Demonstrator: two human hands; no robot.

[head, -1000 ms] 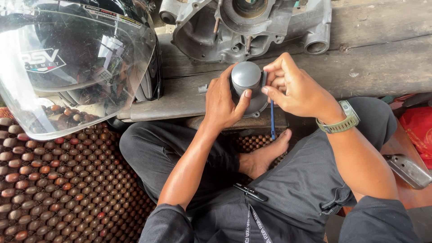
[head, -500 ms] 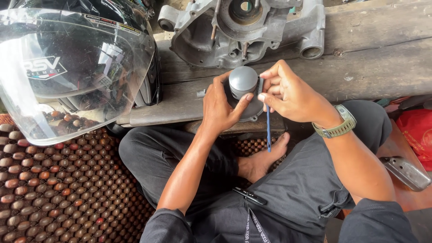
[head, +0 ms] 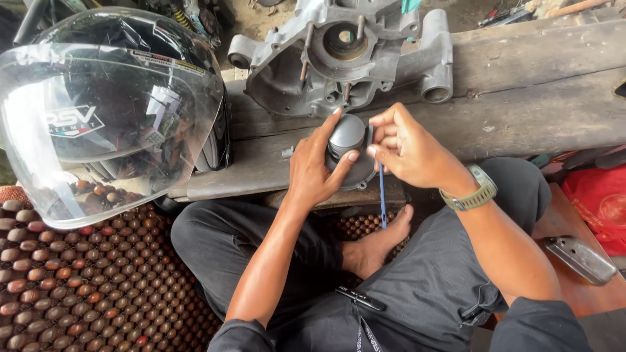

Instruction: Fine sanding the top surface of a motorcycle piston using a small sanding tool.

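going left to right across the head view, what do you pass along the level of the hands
helmet with clear visor → left hand → round dark metal part → thin blue tool → right hand → green wristwatch → red bag

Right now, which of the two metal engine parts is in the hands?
The small round dark-grey cover, gripped by the left hand and right hand; the big light-grey engine casing lies untouched behind it.
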